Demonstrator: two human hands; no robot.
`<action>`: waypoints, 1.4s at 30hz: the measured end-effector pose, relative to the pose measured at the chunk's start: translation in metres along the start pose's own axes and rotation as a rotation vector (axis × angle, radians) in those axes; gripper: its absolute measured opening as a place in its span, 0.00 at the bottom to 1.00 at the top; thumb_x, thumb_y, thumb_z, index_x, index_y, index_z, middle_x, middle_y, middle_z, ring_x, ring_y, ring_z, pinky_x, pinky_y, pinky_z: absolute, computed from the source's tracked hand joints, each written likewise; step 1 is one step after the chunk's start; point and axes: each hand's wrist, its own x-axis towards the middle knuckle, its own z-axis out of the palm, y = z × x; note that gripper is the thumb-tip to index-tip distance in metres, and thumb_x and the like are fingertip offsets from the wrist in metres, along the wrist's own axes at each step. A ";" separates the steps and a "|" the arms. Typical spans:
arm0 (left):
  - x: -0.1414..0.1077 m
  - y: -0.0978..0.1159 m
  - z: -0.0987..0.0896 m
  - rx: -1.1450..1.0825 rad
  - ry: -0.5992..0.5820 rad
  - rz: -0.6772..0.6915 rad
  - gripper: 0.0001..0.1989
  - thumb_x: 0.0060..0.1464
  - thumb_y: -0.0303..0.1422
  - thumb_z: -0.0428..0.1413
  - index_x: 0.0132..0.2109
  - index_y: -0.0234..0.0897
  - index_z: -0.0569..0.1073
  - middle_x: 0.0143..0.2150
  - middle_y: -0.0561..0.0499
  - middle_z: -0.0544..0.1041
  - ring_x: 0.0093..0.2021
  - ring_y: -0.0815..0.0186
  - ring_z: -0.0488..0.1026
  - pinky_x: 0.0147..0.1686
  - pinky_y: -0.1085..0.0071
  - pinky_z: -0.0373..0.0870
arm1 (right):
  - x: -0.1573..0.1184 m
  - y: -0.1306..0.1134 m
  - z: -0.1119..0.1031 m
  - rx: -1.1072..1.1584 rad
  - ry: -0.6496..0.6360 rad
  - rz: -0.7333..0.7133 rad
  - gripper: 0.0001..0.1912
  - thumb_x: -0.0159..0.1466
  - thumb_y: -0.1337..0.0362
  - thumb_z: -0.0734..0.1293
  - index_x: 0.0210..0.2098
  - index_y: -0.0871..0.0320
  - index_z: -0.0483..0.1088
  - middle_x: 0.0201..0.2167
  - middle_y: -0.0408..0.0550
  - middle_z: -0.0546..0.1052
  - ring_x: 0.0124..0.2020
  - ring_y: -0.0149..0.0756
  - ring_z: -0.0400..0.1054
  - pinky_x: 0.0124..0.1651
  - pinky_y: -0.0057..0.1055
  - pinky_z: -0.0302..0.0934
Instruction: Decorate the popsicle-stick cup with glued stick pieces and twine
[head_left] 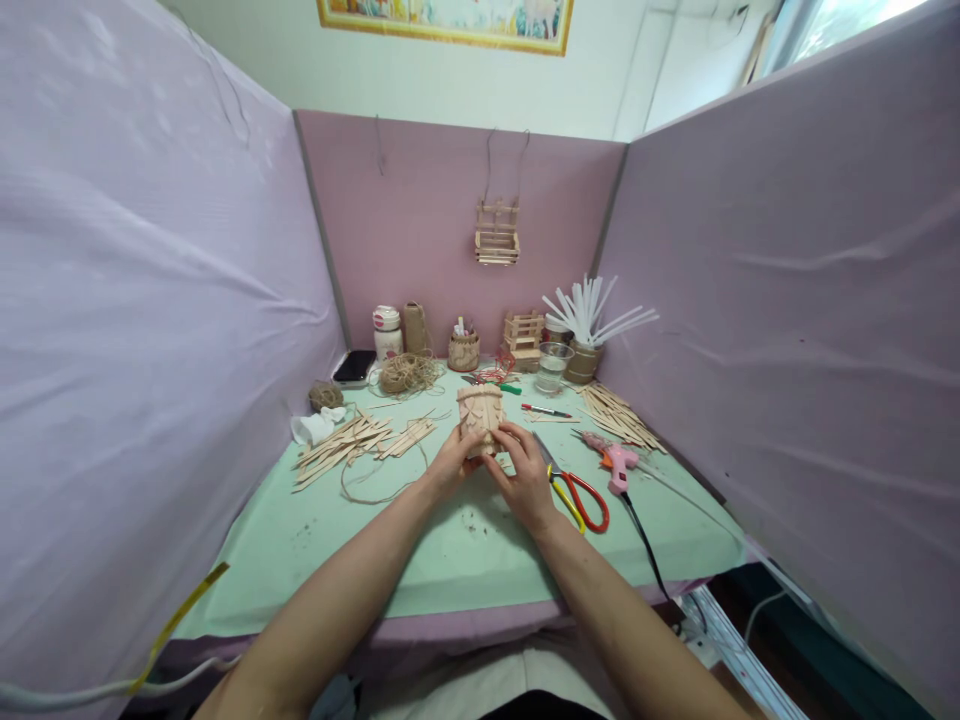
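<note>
A small light-wood cup with braided trim around its top and raised decoration on its side, the wooden cup point(481, 408), stands upright at the middle of the table. My left hand point(453, 458) grips its lower left side. My right hand point(525, 474) holds its lower right, with fingertips on the front. The underside of the cup is hidden by my fingers. Just right of my right hand lie scissors point(586, 500) with one red and one yellow handle.
Wooden sticks point(346, 446) lie at left, more sticks point(619, 415) at right. A pink glue gun point(619, 466) with a black cord sits at right. Behind are a twine bundle point(405, 374), a clear cup point(552, 370) and a phone point(355, 367).
</note>
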 end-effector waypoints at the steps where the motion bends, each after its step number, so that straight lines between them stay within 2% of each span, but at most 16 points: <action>1: 0.000 0.000 0.001 0.002 0.014 0.005 0.24 0.50 0.38 0.61 0.54 0.36 0.69 0.54 0.42 0.73 0.45 0.63 0.75 0.42 0.71 0.71 | 0.000 0.000 0.000 -0.002 0.002 -0.008 0.19 0.64 0.65 0.65 0.55 0.56 0.66 0.51 0.57 0.69 0.54 0.43 0.65 0.55 0.43 0.64; 5: 0.001 -0.001 -0.001 -0.009 0.068 0.031 0.25 0.49 0.37 0.62 0.54 0.35 0.69 0.51 0.42 0.75 0.42 0.64 0.75 0.39 0.72 0.71 | 0.001 -0.002 0.000 0.010 -0.016 -0.042 0.19 0.63 0.65 0.66 0.54 0.55 0.66 0.51 0.56 0.69 0.54 0.44 0.65 0.55 0.44 0.64; 8: 0.005 -0.001 -0.006 -0.047 0.021 0.040 0.26 0.48 0.36 0.62 0.54 0.34 0.70 0.49 0.42 0.76 0.42 0.62 0.75 0.40 0.69 0.72 | 0.002 -0.004 -0.003 0.048 -0.005 -0.057 0.22 0.62 0.65 0.66 0.55 0.54 0.64 0.52 0.56 0.67 0.55 0.45 0.63 0.55 0.47 0.64; 13: 0.005 0.003 -0.010 -0.118 -0.125 0.024 0.23 0.51 0.38 0.58 0.52 0.33 0.74 0.50 0.41 0.77 0.47 0.57 0.74 0.45 0.65 0.71 | 0.001 -0.005 -0.009 0.061 0.216 -0.017 0.23 0.61 0.64 0.64 0.55 0.55 0.60 0.51 0.56 0.66 0.54 0.48 0.62 0.54 0.54 0.61; 15: 0.004 0.004 -0.011 -0.132 -0.146 0.019 0.22 0.51 0.38 0.58 0.51 0.33 0.75 0.51 0.42 0.77 0.47 0.58 0.74 0.45 0.65 0.71 | 0.000 -0.005 -0.010 0.054 0.233 0.001 0.22 0.60 0.64 0.64 0.54 0.55 0.61 0.49 0.56 0.66 0.52 0.48 0.63 0.53 0.54 0.61; 24: 0.000 0.006 -0.007 -0.140 -0.184 0.000 0.22 0.49 0.39 0.58 0.50 0.33 0.76 0.49 0.42 0.78 0.47 0.56 0.75 0.46 0.65 0.70 | -0.003 -0.005 -0.006 0.098 0.102 -0.028 0.25 0.60 0.65 0.63 0.58 0.53 0.61 0.50 0.54 0.62 0.53 0.46 0.61 0.53 0.49 0.63; 30: -0.001 0.007 -0.004 -0.127 -0.188 0.012 0.21 0.49 0.37 0.59 0.50 0.33 0.76 0.49 0.43 0.78 0.46 0.57 0.75 0.46 0.65 0.71 | -0.003 -0.006 -0.005 0.033 0.017 -0.029 0.24 0.62 0.63 0.63 0.58 0.51 0.62 0.52 0.54 0.60 0.55 0.47 0.59 0.55 0.50 0.60; 42: 0.000 0.002 -0.007 -0.094 -0.166 -0.006 0.21 0.52 0.38 0.58 0.51 0.30 0.74 0.47 0.41 0.78 0.42 0.60 0.76 0.42 0.68 0.72 | 0.000 -0.008 -0.007 0.027 0.004 -0.078 0.19 0.61 0.65 0.64 0.52 0.52 0.65 0.49 0.53 0.66 0.52 0.46 0.61 0.53 0.47 0.60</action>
